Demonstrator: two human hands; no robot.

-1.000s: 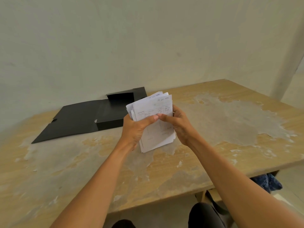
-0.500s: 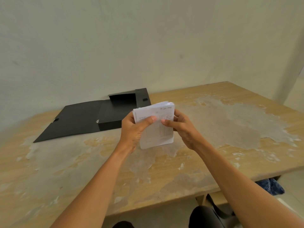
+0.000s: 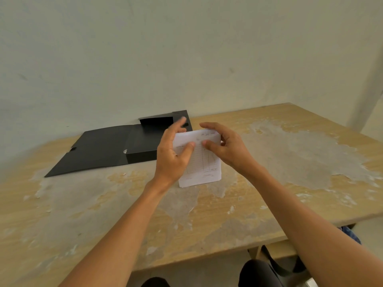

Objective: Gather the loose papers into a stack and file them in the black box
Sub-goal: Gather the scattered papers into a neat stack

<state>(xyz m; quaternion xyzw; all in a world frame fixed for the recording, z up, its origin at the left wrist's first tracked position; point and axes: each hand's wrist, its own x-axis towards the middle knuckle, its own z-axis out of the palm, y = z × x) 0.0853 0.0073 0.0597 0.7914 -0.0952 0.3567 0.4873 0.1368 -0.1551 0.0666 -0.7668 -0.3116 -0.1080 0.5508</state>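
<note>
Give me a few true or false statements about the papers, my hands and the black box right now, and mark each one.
1. The stack of papers stands on edge on the table. True.
2. The black box is shut. False: it lies open, lid flat.
3. Both the left hand and the right hand are at the stack. True.
4. The papers are inside the box. False: they stand on the table, right of it.
5. Loose sheets lie scattered on the table. False: none visible.

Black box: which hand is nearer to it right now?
Left. The left hand overlaps the black box's right edge in view; the right hand is beyond the papers, farther right.
</note>
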